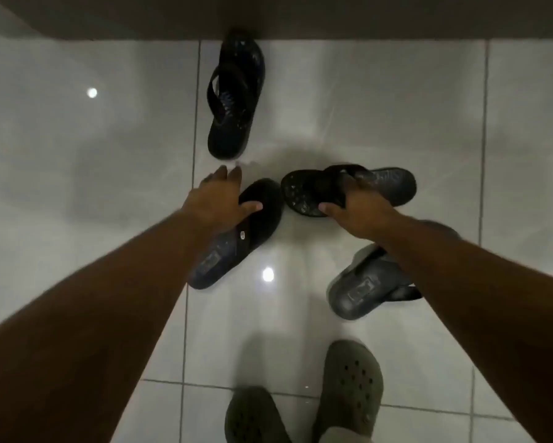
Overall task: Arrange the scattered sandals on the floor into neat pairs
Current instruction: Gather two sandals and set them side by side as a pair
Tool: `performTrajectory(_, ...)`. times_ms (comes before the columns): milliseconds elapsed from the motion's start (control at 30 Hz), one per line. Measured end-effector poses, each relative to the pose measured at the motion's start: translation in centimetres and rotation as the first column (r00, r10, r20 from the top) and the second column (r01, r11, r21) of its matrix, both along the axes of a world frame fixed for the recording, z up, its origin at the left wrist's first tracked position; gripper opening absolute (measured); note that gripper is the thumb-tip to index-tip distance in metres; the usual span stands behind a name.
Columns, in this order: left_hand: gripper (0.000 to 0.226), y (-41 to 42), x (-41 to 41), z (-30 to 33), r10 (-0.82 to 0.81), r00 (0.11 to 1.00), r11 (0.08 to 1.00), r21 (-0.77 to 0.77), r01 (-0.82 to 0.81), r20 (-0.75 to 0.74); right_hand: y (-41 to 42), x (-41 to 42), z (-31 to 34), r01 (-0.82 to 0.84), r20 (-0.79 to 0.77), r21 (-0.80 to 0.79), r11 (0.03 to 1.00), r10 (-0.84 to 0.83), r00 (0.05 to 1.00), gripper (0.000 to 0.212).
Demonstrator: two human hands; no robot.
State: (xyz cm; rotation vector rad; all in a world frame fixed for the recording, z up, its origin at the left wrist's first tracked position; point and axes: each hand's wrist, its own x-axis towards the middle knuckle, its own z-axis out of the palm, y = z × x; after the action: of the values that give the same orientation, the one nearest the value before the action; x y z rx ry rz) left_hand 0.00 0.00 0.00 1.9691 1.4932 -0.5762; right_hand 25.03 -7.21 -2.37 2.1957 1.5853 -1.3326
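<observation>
Several dark sandals lie scattered on the white tiled floor (pixel 77 155). A black flip-flop (pixel 235 97) lies lengthwise at the top centre, by the wall. A dark slide sandal (pixel 236 238) lies slanted in the middle; my left hand (pixel 217 199) hovers over its toe end with fingers spread, thumb touching the strap. A second black flip-flop (pixel 348 187) lies crosswise to the right; my right hand (pixel 358 206) has its fingers curled under the flip-flop's strap. Another grey slide sandal (pixel 364 286) lies at the lower right, partly hidden by my right forearm.
Two olive green clogs (pixel 348 388) are at the bottom centre, apparently on my own feet. A dark wall base (pixel 300 17) runs along the top. Ceiling lights reflect on the glossy tiles.
</observation>
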Motion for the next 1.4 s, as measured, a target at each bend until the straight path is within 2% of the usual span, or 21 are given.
performTrajectory(133, 0.088, 1.7, 0.2, -3.1, 0.056, 0.998, 0.998, -0.026, -0.057, -0.040, 1.0, -1.0, -2.6, -0.001, 0.035, -0.039, 0.999, 0.003, 0.999, 0.080)
performTrajectory(267, 0.083, 5.3, 0.5, -5.4, 0.086, 0.995, 0.994, 0.074, -0.082, -0.052, 0.6, -1.3, -4.3, -0.059, 0.119, -0.049, 0.997, 0.064, 0.991, 0.073)
performTrajectory(333, 0.079, 7.9, 0.5, -6.8, 0.100, 0.994, 0.992, 0.083, -0.096, -0.040, 0.3, -0.6, -5.1, -0.111, 0.134, 0.006, 0.994, 0.110, 0.985, 0.065)
performTrajectory(433, 0.074, 8.8, 0.9, -9.0, 0.188, 0.982, 0.980, 0.064, -0.190, 0.028, -0.5, 1.3, -6.0, -0.251, 0.165, 0.091, 0.964, 0.234, 0.958, 0.057)
performTrajectory(567, 0.070, 6.6, 3.3, -9.4, 0.310, 0.945, 0.950, 0.014, -0.313, 0.103, -2.0, 3.4, -6.2, -0.353, 0.173, 0.006, 0.935, 0.347, 0.922, 0.051)
performTrajectory(700, 0.050, 5.7, 7.8, -7.6, 0.159, 0.976, 0.987, -0.005, -0.160, 0.150, -5.8, 4.7, -5.5, -0.450, 0.176, -0.026, 0.893, 0.447, 0.877, 0.043)
performTrajectory(833, 0.045, 6.7, 9.4, -6.3, -0.091, 0.986, 0.991, 0.108, 0.076, 0.141, -7.7, 5.7, -5.3, -0.451, 0.144, -0.040, 0.892, 0.452, 0.880, 0.044)
performTrajectory(867, 0.050, 7.5, 8.5, -6.1, -0.145, 0.985, 0.978, 0.165, 0.127, 0.098, -7.7, 5.9, -5.3, -0.452, 0.141, -0.031, 0.891, 0.452, 0.881, 0.044)
performTrajectory(933, 0.070, 9.5, 5.7, -6.1, -0.251, 0.962, 0.927, 0.258, 0.272, -0.110, -7.6, 6.1, -5.4, -0.445, 0.135, -0.022, 0.895, 0.444, 0.886, 0.044)
performTrajectory(967, 0.083, 10.2, 3.9, -6.1, -0.256, 0.950, 0.933, 0.211, 0.291, -0.178, -7.6, 6.1, -5.5, -0.450, 0.141, -0.017, 0.893, 0.448, 0.883, 0.044)
performTrajectory(1000, 0.092, 10.6, 2.3, -6.1, -0.231, 0.953, 0.961, 0.107, 0.255, -0.196, -7.5, 6.2, -5.5, -0.450, 0.148, -0.013, 0.893, 0.447, 0.882, 0.043)
performTrajectory(1067, 0.091, 9.7, -0.2, -6.9, -0.116, 0.985, 0.991, -0.083, 0.106, -0.125, -7.4, 6.0, -5.7, -0.446, 0.165, 0.021, 0.895, 0.437, 0.884, 0.040)
performTrajectory(1133, 0.082, 7.7, -1.2, -8.1, 0.027, 0.998, 0.999, -0.041, -0.030, -0.051, -7.0, 5.7, -5.9, -0.465, 0.192, 0.090, 0.881, 0.443, 0.876, 0.037)
performTrajectory(1233, 0.086, 3.5, -1.2, -8.5, 0.171, 0.985, 0.984, 0.066, -0.168, -0.037, -6.0, 5.0, -5.9, -0.494, 0.198, 0.158, 0.855, 0.463, 0.864, 0.036)
performTrajectory(1333, 0.088, -0.2, -1.7, -8.3, 0.234, 0.972, 0.971, 0.049, -0.234, 0.004, -3.7, 3.9, -5.6, -0.471, 0.170, 0.109, 0.875, 0.451, 0.876, 0.054)
performTrajectory(1400, 0.085, -2.7, -2.5, -8.1, 0.277, 0.960, 0.959, 0.058, -0.279, 0.036, -1.5, 2.9, -5.1, -0.376, 0.148, 0.094, 0.922, 0.361, 0.921, 0.061)
